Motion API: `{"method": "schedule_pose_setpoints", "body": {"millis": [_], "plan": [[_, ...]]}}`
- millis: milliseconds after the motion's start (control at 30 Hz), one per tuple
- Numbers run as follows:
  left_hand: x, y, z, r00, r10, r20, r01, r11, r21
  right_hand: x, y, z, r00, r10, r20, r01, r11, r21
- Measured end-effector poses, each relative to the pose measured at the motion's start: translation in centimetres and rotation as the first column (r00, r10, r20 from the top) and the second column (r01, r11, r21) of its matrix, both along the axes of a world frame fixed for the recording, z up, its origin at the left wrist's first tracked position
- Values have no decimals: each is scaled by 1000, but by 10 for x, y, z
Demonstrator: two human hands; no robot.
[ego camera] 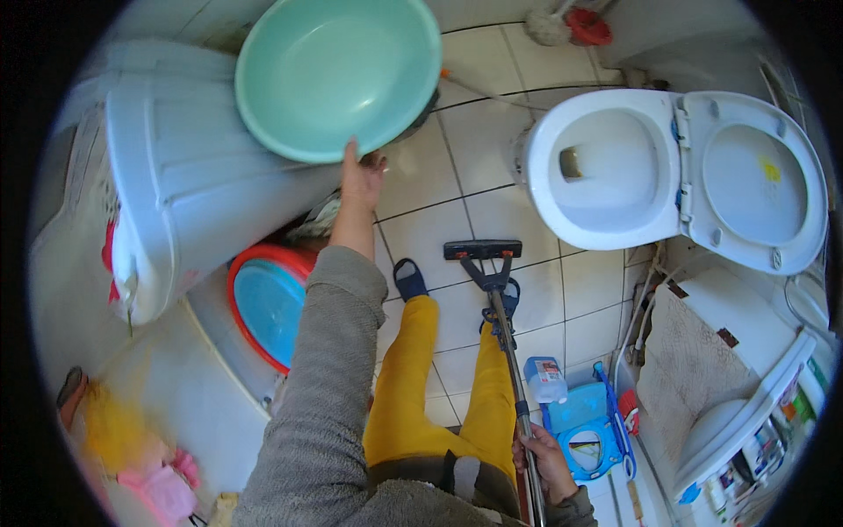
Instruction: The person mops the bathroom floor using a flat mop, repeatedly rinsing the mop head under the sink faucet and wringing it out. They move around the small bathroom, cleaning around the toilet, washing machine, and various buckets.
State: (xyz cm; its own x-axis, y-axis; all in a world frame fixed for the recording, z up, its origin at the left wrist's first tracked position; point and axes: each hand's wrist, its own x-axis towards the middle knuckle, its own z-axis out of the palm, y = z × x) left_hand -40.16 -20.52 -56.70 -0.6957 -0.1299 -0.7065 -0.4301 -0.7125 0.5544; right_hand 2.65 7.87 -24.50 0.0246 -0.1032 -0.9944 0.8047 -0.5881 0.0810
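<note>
My left hand (362, 174) grips the near rim of a light green plastic basin (339, 72), thumb over the edge and fingers underneath. The basin is held out ahead, above the floor, and overlaps a large pale plastic tub. My right hand (545, 458) is closed around the metal handle of a mop (520, 402) near my waist. The mop's dark flat head (483, 249) is in front of my feet, over the tiles; its clamp is black with orange parts. Whether a sponge is fitted below cannot be seen.
A toilet (606, 174) with raised lid stands at right. Below are a plastic bottle (545, 379), a blue child's seat (588, 448) and a washbasin (751, 408). At left stand a pale tub (217, 151) and a red-rimmed blue basin (270, 309). A toilet brush (548, 27) is at the top.
</note>
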Motion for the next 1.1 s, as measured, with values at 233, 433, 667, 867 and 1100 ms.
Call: {"method": "schedule_pose_setpoints", "body": {"millis": [233,433,667,867,1100], "plan": [[132,-44,-40,762,-356,541,602,697,-389,2,10,-1,995,84,-50,-86,996,-29],[111,-128,-64,788,-20,615,280,901,-330,6,1,-6,998,59,8,-58,997,-48],[86,-178,-93,681,-53,730,357,895,-268,16,-19,-10,993,122,7,-122,993,9],[126,-149,-102,861,-169,480,453,682,-573,26,-19,-18,987,140,75,-141,990,0],[113,-40,-58,607,-533,590,734,90,-674,31,-12,-11,993,118,23,-119,993,19]]}}
